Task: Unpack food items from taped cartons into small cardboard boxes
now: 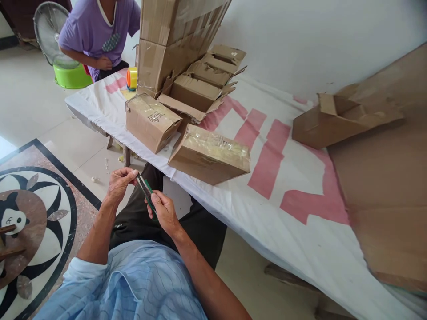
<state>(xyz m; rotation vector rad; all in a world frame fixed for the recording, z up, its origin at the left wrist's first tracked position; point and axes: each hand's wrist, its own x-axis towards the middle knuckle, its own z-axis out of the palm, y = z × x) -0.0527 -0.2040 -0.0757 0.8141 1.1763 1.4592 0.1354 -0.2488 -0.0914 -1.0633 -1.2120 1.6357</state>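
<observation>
Our left hand (120, 184) pinches the far-left end of a slim green-and-dark object (144, 190), while our right hand (166, 214) grips its near end. We hold it above our lap, left of the cloth-covered table's (243, 211) near edge. On the table we see a taped cardboard box (210, 155); at far left, a person in purple (88, 38) beside a fan (50, 33).
</observation>
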